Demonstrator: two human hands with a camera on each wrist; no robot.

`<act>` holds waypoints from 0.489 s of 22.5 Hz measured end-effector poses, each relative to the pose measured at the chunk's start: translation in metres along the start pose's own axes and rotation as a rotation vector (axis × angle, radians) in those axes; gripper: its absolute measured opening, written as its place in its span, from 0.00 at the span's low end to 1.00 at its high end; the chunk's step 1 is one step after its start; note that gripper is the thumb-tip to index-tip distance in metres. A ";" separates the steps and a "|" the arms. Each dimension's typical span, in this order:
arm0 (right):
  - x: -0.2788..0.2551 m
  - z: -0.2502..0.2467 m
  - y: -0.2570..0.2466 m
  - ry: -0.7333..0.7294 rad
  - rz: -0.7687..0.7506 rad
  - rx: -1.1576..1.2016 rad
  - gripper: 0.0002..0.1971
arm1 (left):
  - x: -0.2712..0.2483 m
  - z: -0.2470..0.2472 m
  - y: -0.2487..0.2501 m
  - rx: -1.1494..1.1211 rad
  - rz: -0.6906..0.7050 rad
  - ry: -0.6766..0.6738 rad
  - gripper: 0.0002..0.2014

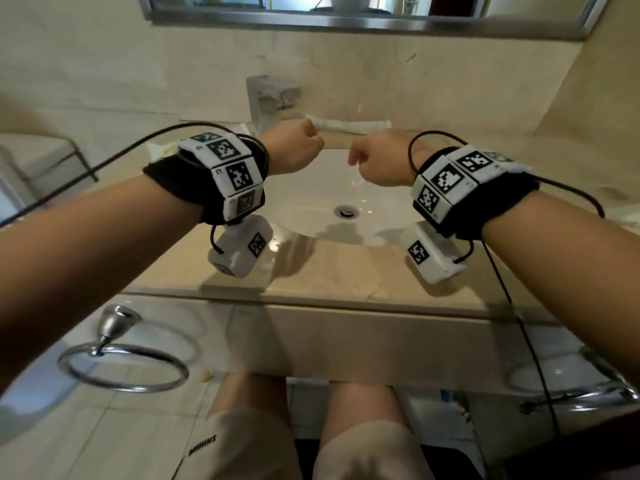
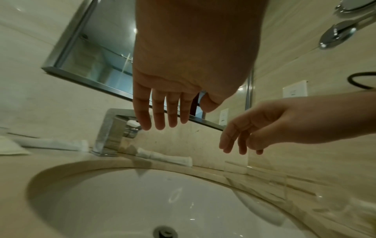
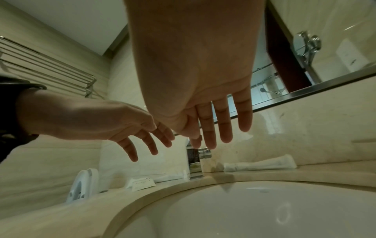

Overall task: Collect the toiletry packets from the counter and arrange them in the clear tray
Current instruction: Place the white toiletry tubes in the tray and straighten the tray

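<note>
Both hands hang over the basin holding nothing, fingers straight and pointing down. My left hand [image 1: 294, 148] [image 2: 160, 116] is near the faucet, and my right hand [image 1: 374, 157] [image 3: 215, 128] is just beside it. A white tube packet [image 1: 349, 125] [image 2: 164, 157] [image 3: 260, 164] lies on the counter ledge behind the basin, right of the faucet and just beyond both hands. Left of the faucet lie another white tube [image 2: 52, 143] [image 3: 168, 177] and flat white packets [image 3: 140, 183] [image 1: 162, 147]. Faint transparent walls, maybe the clear tray [image 2: 286, 188], show on the counter at right.
A chrome faucet [image 1: 270, 98] stands behind the white sink basin [image 1: 346, 202]. The mirror frame [image 1: 311, 19] runs above the back wall. A chrome towel ring [image 1: 121, 368] hangs on the counter front at left. A white round object [image 3: 81, 185] stands on the counter's left side.
</note>
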State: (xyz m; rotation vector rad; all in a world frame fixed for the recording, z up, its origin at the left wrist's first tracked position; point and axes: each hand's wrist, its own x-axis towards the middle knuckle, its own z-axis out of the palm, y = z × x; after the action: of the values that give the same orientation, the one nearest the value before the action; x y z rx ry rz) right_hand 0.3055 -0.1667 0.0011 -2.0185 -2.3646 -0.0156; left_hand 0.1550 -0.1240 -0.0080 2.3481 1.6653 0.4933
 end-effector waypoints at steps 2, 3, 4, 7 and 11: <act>0.012 0.006 -0.012 -0.011 -0.039 -0.002 0.21 | -0.004 -0.004 -0.016 0.021 -0.018 0.000 0.18; 0.020 0.008 -0.021 -0.032 -0.064 0.000 0.21 | -0.007 -0.007 -0.028 0.025 -0.054 0.005 0.18; 0.029 0.009 -0.030 -0.048 -0.088 -0.007 0.21 | -0.008 -0.010 -0.041 0.029 -0.097 0.009 0.18; 0.050 0.014 -0.045 -0.054 -0.124 -0.029 0.21 | -0.003 -0.017 -0.073 0.038 -0.167 0.010 0.13; 0.080 0.019 -0.065 -0.081 -0.166 -0.021 0.20 | 0.005 -0.026 -0.118 0.037 -0.292 0.015 0.12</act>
State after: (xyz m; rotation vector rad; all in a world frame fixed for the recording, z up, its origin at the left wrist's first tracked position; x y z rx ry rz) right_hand 0.2284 -0.0975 -0.0146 -1.8599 -2.5854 0.0378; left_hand 0.0437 -0.0803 -0.0265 2.0781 1.9952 0.4274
